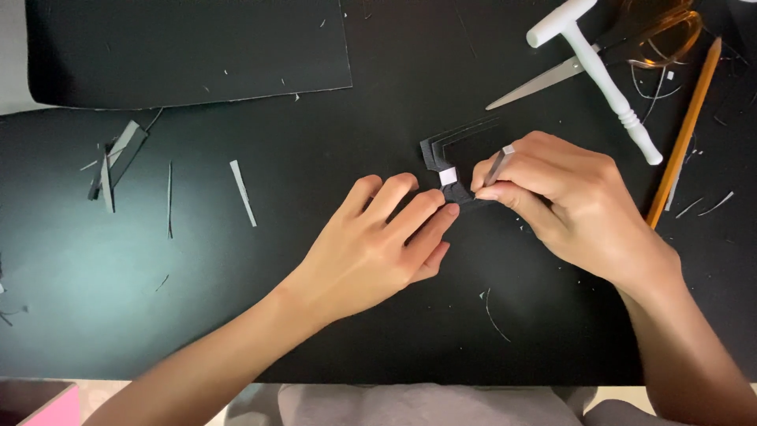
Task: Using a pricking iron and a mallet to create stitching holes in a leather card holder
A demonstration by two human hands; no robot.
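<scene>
Looking down at the black mat [236, 300]: both my hands meet at a small folded black card piece [457, 154] near the middle, slightly right. My left hand [378, 244] lies flat-ish with its fingertips [441, 207] pressing the near edge of the piece, next to a small white tab [448, 176] on it. My right hand [568, 205] is pinched around a thin grey strip [498, 164], its tip right at the piece. Scissors [552, 79], a white T-handled tool [599, 71] and a pencil [684, 130] lie at top right, apart from my hands. A loose black sheet [189, 51] sits top left; grey offcuts [118, 162] are scattered left, with one pale sliver [243, 192] closer in.
</scene>
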